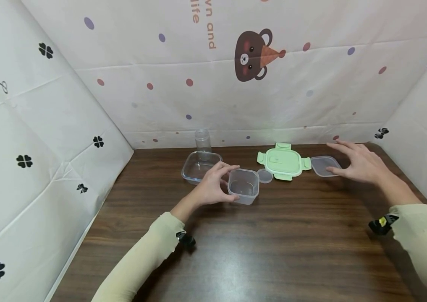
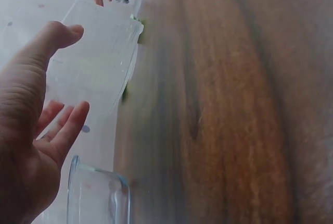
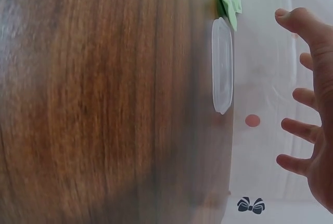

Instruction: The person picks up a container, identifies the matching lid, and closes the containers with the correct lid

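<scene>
Pinching a translucent square tub (image 1: 243, 185), left hand (image 1: 213, 185) may drop it if grip slackens; right hand (image 1: 362, 162), spread wide, may bump the flat translucent lid (image 1: 322, 164) toward the far edge of the tabletop (image 1: 289, 243).

Left hand (image 1: 213, 187) grips the tub (image 1: 246, 188) by its left side, thumb toward the near rim. Right hand (image 1: 360, 162), fingers spread, at the clear lid (image 1: 323, 166); contact not determinable. Green lid (image 1: 283, 162) lies just left of that. Round lid (image 1: 265, 176) noted between green lid and tub. Glass dish (image 1: 198, 164) beyond left hand; jar (image 1: 203, 141) behind dish.
</scene>
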A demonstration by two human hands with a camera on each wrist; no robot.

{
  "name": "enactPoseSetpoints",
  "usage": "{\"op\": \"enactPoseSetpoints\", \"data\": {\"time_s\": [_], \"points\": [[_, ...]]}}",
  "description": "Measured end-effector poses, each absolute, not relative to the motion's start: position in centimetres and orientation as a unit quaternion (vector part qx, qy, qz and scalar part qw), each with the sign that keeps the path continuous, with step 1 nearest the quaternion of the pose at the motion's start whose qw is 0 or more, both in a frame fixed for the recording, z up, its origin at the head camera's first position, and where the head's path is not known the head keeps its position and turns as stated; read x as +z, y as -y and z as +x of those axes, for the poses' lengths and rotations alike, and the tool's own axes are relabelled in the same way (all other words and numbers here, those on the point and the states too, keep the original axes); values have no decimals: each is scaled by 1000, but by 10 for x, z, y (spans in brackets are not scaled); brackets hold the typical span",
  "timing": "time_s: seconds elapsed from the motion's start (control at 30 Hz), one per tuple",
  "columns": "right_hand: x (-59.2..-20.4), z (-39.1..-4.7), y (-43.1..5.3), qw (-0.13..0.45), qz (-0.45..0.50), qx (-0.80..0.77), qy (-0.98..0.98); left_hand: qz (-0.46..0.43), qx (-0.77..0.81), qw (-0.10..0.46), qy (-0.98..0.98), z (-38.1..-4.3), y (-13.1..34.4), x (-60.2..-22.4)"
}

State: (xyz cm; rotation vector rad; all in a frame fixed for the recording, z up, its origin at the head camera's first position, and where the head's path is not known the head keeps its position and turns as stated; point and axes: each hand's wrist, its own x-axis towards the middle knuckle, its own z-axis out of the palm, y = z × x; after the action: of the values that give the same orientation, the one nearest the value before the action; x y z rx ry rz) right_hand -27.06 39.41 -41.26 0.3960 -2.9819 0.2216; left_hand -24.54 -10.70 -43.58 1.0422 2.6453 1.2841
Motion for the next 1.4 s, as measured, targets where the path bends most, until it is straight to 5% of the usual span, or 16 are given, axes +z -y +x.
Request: {"op": "enactPoseSetpoints", "data": {"time_s": [1.4], "points": [[-413, -280, -396, 17, 129, 98, 987, 285, 415, 61, -862, -229, 95, -448]]}}
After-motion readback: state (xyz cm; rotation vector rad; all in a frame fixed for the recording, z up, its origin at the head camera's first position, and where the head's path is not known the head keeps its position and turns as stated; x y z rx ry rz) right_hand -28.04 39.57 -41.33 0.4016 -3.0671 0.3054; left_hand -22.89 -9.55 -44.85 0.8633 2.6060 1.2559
